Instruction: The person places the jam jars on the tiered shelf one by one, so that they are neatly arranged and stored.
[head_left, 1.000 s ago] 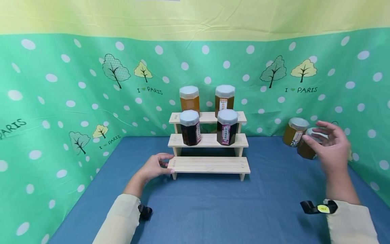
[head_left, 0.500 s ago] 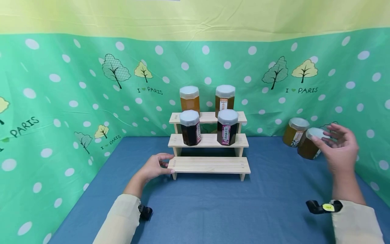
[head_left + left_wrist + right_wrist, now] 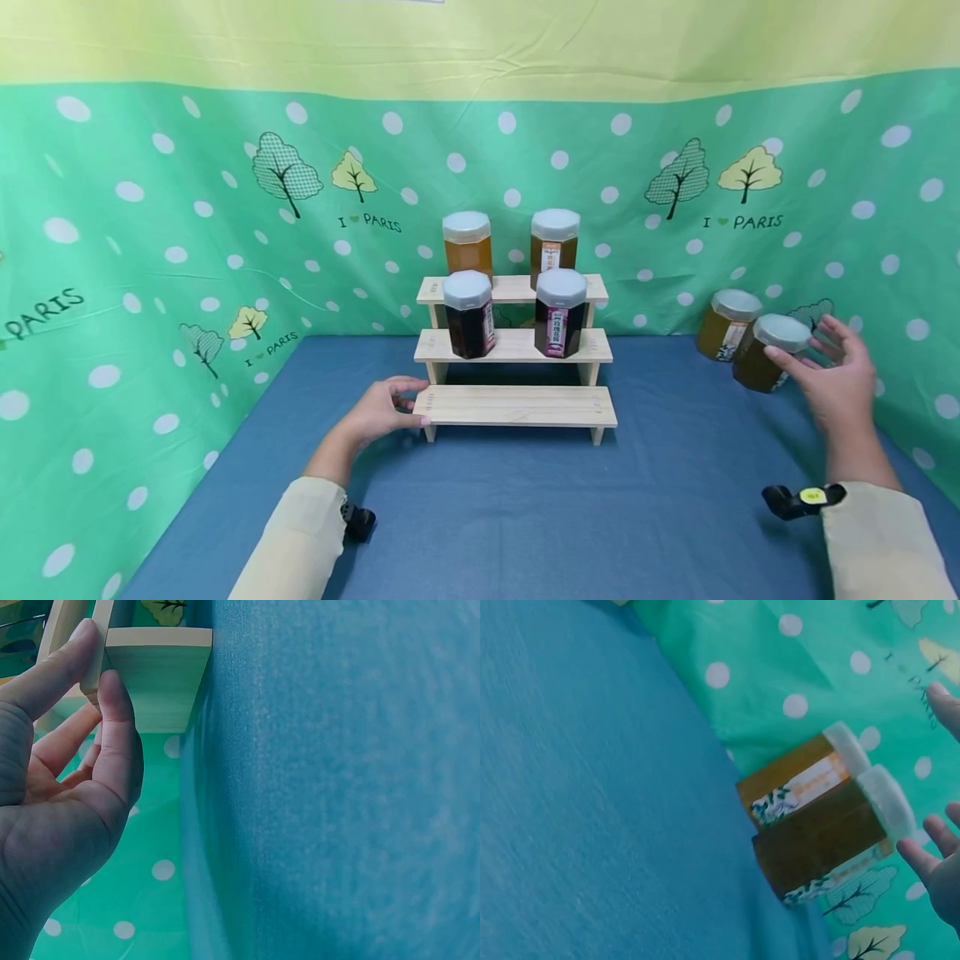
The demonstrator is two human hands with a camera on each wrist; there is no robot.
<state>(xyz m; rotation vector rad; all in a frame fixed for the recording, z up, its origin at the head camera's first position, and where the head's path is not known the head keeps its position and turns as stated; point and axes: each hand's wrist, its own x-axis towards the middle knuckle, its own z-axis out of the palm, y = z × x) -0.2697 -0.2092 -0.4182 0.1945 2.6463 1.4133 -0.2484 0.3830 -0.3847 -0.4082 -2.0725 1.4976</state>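
Note:
My left hand [image 3: 381, 410] pinches the left end of the lowest step of a three-tier wooden display stand [image 3: 517, 406]. In the left wrist view, thumb and fingers of that hand [image 3: 67, 795] meet the edge of the pale wood [image 3: 157, 686]. Over at the right, my right hand [image 3: 838, 379] is spread beside a brown honey jar [image 3: 756, 360] with a white lid. The right wrist view shows a gap between the thumb and the other fingers, whose tips are close to the lid [image 3: 889, 801]; contact is hard to tell.
Behind that jar stands an amber jar [image 3: 712, 332]. Two dark jars, left [image 3: 468, 329] and right [image 3: 557, 329], occupy the middle step. The top step bears a golden jar [image 3: 467, 254] and a brown one [image 3: 553, 254]. A green dotted curtain [image 3: 465, 133] borders the blue cloth [image 3: 525, 517].
My right hand has moved to the right, then lowered slightly beside the nearer brown jar, uncovering its lid. The left hand, the stand and the jars have stayed put.

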